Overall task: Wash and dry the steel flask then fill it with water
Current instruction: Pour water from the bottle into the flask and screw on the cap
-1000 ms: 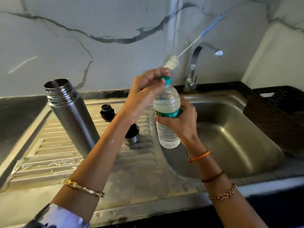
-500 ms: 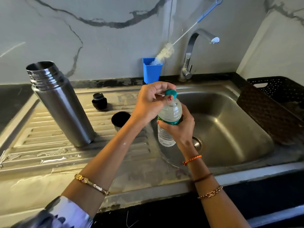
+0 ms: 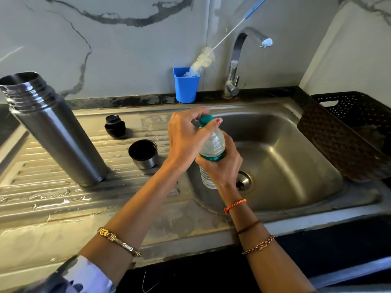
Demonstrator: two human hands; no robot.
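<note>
Steel flask [image 3: 53,127]: uncapped, mouth open, standing on the ribbed drainboard [image 3: 63,199] at the left of the sink, well apart from both hands. It appears to lean toward the upper left, though the wide lens may cause this.

Water bottle [image 3: 212,149]: clear plastic, green cap [image 3: 205,119], green label band, held over the left edge of the sink basin [image 3: 296,166].

Left hand [image 3: 186,138]: fingers and thumb pinched round the bottle's cap from above.

Right hand [image 3: 222,166]: fingers wrapped round the bottle's middle, at the label band, holding it upright.

Black stopper [image 3: 115,125]: on the drainboard behind the flask's base, near the back rim.

Steel cup lid [image 3: 143,154]: black-lined, open side up, on the drainboard between the flask and the left hand.

Blue cup [image 3: 186,85]: on the dark surface [image 3: 137,100] against the wall, behind the sink.

Bottle brush [image 3: 203,61]: white bristles resting in the blue cup, blue handle slanting up to the right.

Tap [image 3: 239,60]: chrome, spout turned over the basin.

Dark perforated basket [image 3: 349,127]: at the right edge of the sink.

Wrists: gold bangle on the left; orange thread, dark band and chain bracelet on the right.
</note>
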